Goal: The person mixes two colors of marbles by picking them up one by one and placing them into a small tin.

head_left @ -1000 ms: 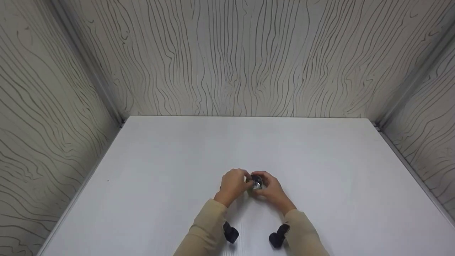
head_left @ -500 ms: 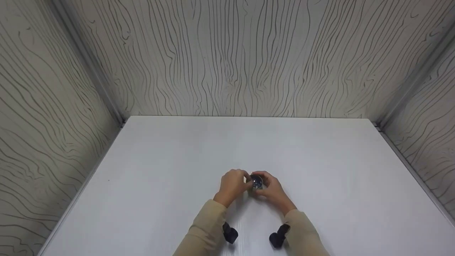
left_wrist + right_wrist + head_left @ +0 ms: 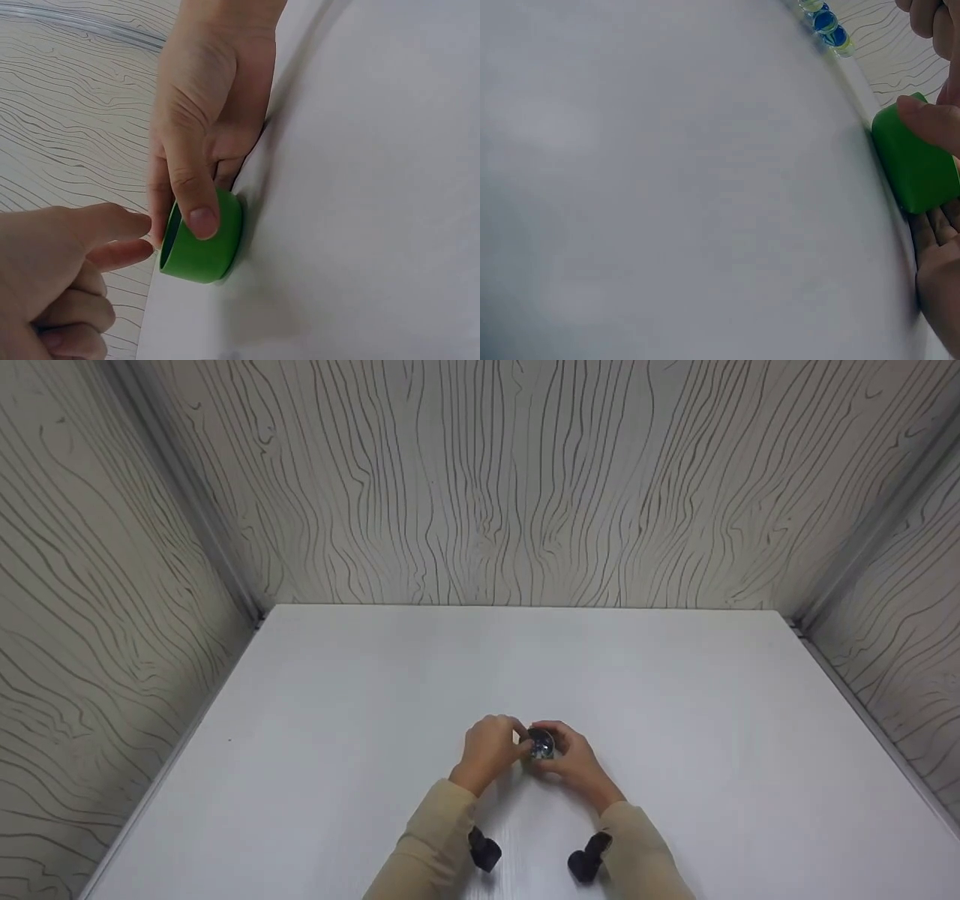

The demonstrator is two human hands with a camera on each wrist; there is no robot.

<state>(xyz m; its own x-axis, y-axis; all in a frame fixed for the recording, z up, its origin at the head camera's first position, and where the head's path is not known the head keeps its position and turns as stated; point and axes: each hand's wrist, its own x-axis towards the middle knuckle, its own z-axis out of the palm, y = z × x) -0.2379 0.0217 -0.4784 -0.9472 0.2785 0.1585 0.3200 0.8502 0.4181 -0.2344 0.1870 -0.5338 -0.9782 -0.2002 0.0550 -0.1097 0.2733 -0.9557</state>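
Note:
My right hand grips a small green cup. In the left wrist view its thumb lies along the cup's side and its other fingers are behind it. From above, the cup's round mouth is dark, with something shiny inside that is too small to make out. My left hand reaches to the cup's rim with thumb and forefinger tips close together, the other fingers curled. Whether those tips hold or touch anything is hidden. In the right wrist view the green cup is partly cut off by the image edge.
Several small clear, blue and yellow round things stand in a row on the white table, hidden behind my left hand in the head view. Wood-patterned walls enclose the back and sides. Black wrist devices sit inside both sleeves.
Both hands stay almost in place around the cup. The shiny glint in its mouth has shifted and dimmed; my left hand and sleeve have shifted slightly left.

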